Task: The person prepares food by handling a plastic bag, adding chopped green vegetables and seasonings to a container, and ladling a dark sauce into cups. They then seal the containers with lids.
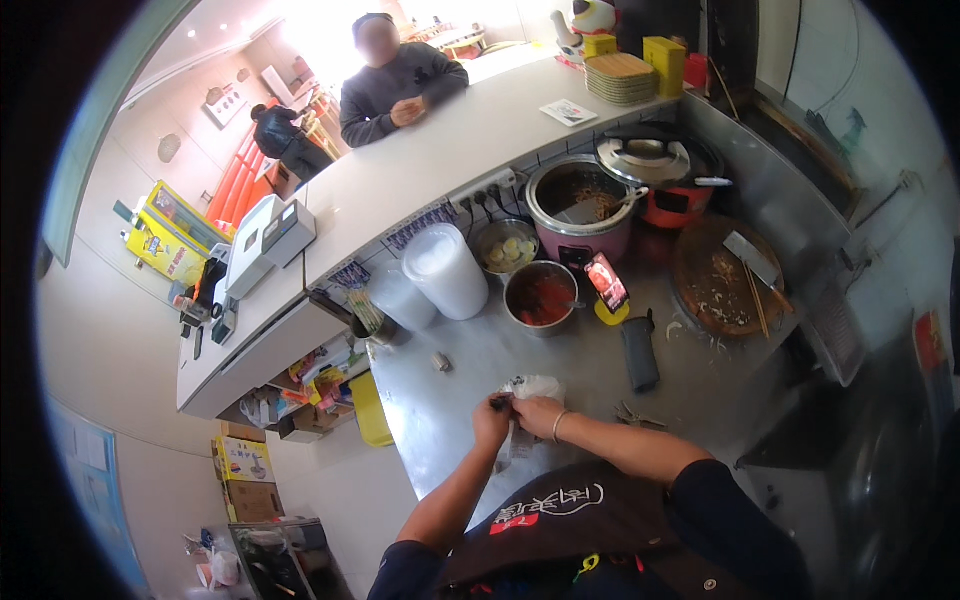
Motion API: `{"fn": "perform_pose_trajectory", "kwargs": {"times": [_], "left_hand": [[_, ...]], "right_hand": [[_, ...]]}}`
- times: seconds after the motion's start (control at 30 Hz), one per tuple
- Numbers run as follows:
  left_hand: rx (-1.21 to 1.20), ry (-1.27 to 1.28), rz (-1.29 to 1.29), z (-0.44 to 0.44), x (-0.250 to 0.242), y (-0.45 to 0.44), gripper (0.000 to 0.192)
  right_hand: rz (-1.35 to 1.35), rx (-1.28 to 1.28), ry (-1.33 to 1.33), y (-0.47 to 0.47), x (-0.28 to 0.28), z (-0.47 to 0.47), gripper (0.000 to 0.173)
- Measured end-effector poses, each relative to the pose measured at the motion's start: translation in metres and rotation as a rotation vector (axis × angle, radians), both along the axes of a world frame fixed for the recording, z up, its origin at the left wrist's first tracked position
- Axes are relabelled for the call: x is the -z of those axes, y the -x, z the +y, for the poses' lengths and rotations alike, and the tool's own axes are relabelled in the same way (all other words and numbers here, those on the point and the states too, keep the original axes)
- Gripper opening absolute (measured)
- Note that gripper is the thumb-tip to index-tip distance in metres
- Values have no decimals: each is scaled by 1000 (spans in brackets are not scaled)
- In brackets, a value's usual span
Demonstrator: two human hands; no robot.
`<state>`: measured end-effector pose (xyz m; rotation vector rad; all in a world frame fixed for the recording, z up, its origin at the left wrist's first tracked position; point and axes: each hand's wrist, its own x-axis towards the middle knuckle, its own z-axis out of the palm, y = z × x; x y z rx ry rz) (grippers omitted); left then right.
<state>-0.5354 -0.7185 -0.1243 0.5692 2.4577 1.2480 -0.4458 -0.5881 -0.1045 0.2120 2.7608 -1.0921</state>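
My left hand [492,422] and my right hand [538,417] meet over the steel worktop, close to my apron. Between them they grip the gathered neck of a white plastic bag [543,388], whose body spreads behind and below the fingers. A small dark thing shows at the left hand's fingertips; what it is I cannot tell. To the right of the bag lies a bunch of keys [637,416], with a grey pouch [640,355] beyond it. A small metallic object [442,363] sits to the left, further back.
Behind stand a pot of red sauce [541,298], a bowl of halved eggs [505,247], a cooker of brown food [583,202], stacked plastic lids [445,270] and a propped phone [606,283]. A cleaver [751,259] lies on the round chopping board [697,300]. A person [397,90] leans on the counter.
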Motion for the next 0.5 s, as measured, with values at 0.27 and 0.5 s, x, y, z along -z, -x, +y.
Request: {"fn": "perform_pose_trajectory", "kwargs": {"times": [0.27,0.5], "left_hand": [[72,-291,-104,-11,-13,-11,26],[141,35,283,-3,-12,-27,21]], "right_hand": [[17,-20,167,-8,2,22,25],[401,213,245,10,8,17,34]]}}
